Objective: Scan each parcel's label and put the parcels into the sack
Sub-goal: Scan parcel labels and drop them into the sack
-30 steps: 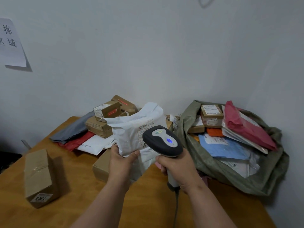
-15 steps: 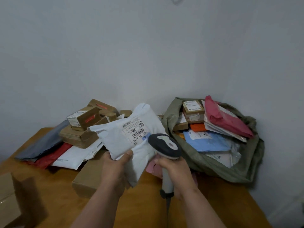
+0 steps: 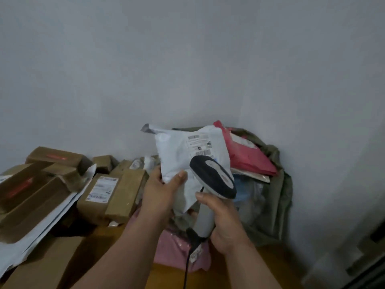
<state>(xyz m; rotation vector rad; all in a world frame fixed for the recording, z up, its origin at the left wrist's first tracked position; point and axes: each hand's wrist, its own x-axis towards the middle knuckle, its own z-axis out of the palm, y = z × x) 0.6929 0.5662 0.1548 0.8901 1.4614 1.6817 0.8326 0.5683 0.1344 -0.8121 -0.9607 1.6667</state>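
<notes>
The left hand [image 3: 158, 190] pinched a white poly mailer [image 3: 187, 155] by its near corner, above the green sack [image 3: 277, 195] at right. The right hand [image 3: 224, 224] gripped a barcode scanner [image 3: 212, 176]. Held so thinly, the floppy mailer might slip and miss the sack.

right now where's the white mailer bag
In the head view, right of centre: the left hand holds the white mailer bag up before the green sack, just behind the barcode scanner.
</notes>
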